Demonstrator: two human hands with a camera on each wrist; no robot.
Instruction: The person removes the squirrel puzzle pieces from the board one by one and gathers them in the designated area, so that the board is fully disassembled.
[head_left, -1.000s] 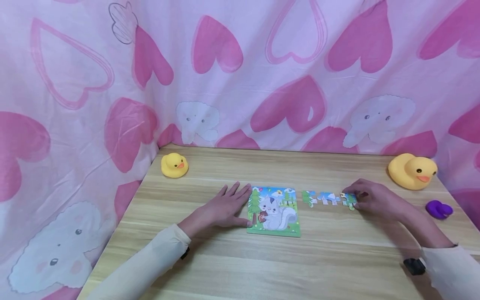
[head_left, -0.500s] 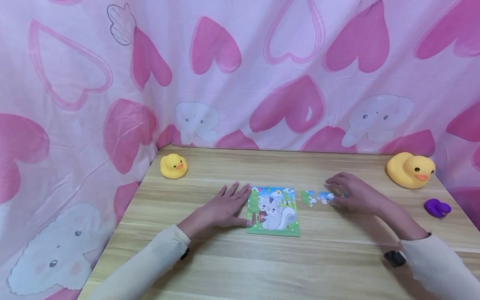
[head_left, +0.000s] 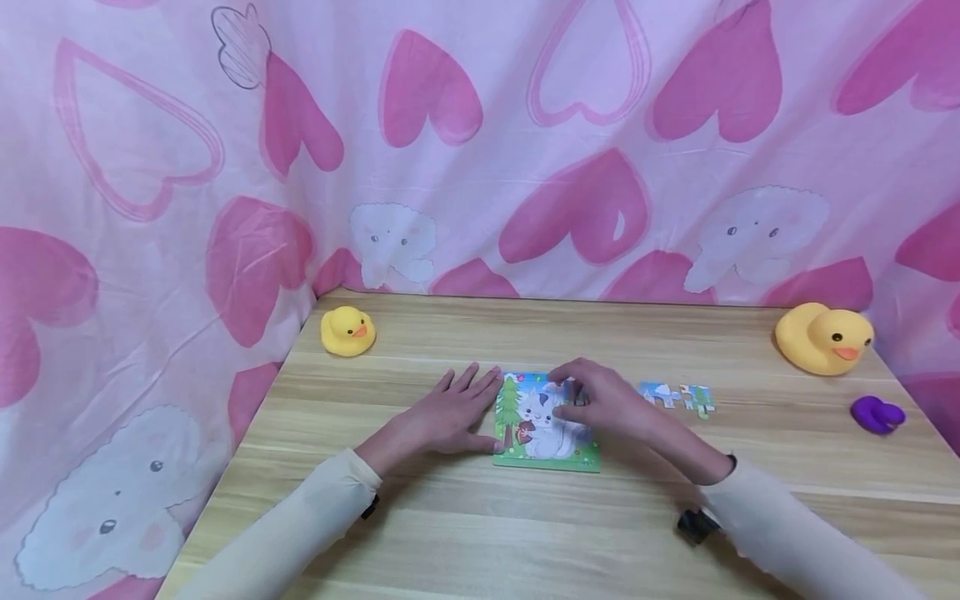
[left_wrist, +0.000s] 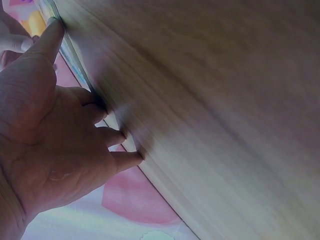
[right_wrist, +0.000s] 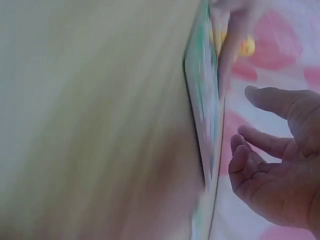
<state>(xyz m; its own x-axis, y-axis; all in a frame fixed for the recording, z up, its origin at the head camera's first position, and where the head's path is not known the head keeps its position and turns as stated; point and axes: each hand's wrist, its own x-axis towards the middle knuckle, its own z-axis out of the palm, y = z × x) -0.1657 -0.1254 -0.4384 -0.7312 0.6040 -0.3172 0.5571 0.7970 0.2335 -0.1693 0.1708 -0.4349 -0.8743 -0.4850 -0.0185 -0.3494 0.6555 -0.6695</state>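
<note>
Head view, squirrel board [head_left: 546,442]: one thin, nearly square picture board, flat on the wooden table [head_left: 480,533], its print showing a pale squirrel, a brown nut and green trees.
Left hand [head_left: 450,417]: at the board's 9 o'clock, fingers straight and spread apart, clamped on nothing; the thumb tip touches the board's edge near 8 o'clock.
Right hand [head_left: 603,404]: hovering over the board's 2 o'clock side; in its wrist view I see a gap between thumb and forefinger, and the hand clear of the board.
Loose pieces [head_left: 699,397]: two knobbed jigsaw pieces show past the right hand, toward 3 o'clock, just beside each other; whether more lie behind the hand, I cannot tell.
Table: streaked, light wood grain.
Ducks: two, yellow, rounded, orange-billed; a smaller duck [head_left: 345,333] at 10 o'clock, a larger duck [head_left: 813,342] between 2 and 3.
Purple toy [head_left: 876,415]: one, small and rounded, well apart at 3 o'clock.
Cloth [head_left: 465,183]: pink, softly creased, heart-printed, hanging at 12 o'clock.
Sleeves [head_left: 300,521]: two, cream, loosely wrinkled.
</note>
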